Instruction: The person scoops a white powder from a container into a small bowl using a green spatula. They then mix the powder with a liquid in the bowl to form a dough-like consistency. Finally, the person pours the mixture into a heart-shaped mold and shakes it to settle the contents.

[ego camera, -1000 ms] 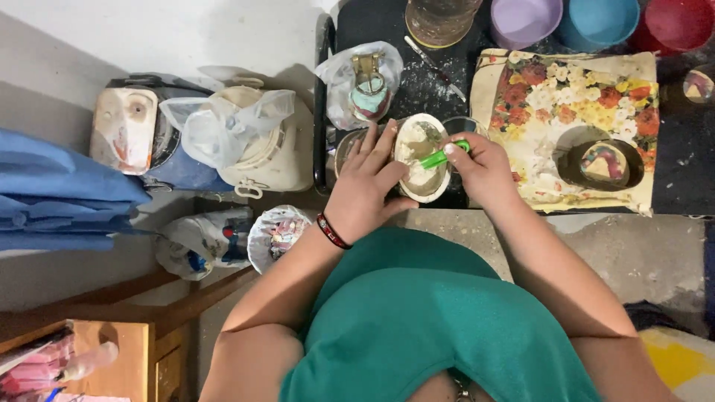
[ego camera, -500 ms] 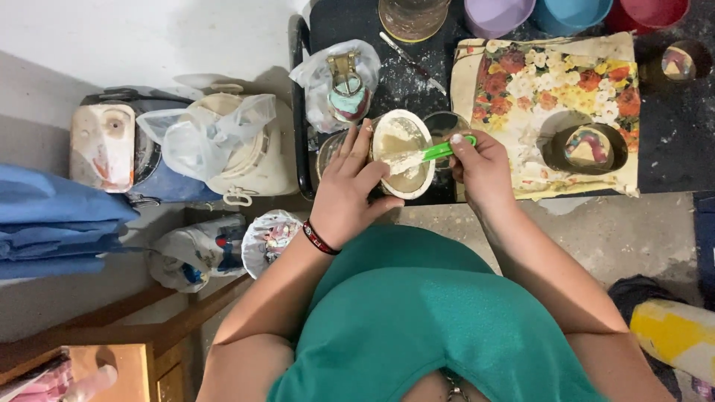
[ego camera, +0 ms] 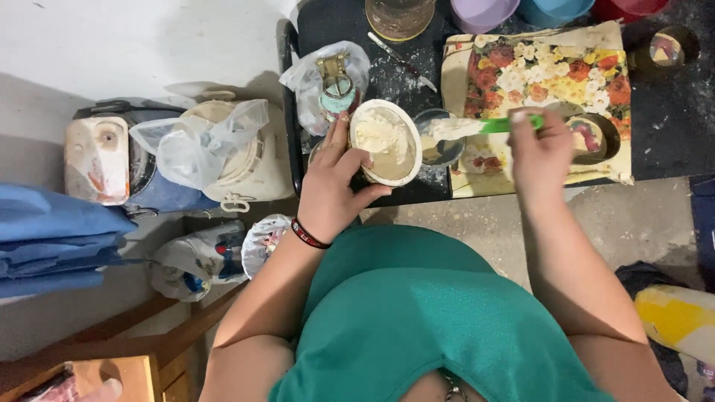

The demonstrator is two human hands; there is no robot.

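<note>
Bowl (ego camera: 385, 141) of pale paste sits at centre frame, on the near edge of the dark surface (ego camera: 670, 112), and our left hand (ego camera: 335, 186) is wrapped around its rim, fingers clamped on it. Our right hand (ego camera: 538, 145) grips the green-handled spatula (ego camera: 484, 126), its pale blade loaded with paste and hovering over a small dark cup (ego camera: 439, 149) just right of the bowl. Right of that lies a flowered board (ego camera: 551, 74).

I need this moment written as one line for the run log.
left hand: holds round white tub of pale paste | right hand: holds green-handled spatula, blade over small dark bowl
</note>
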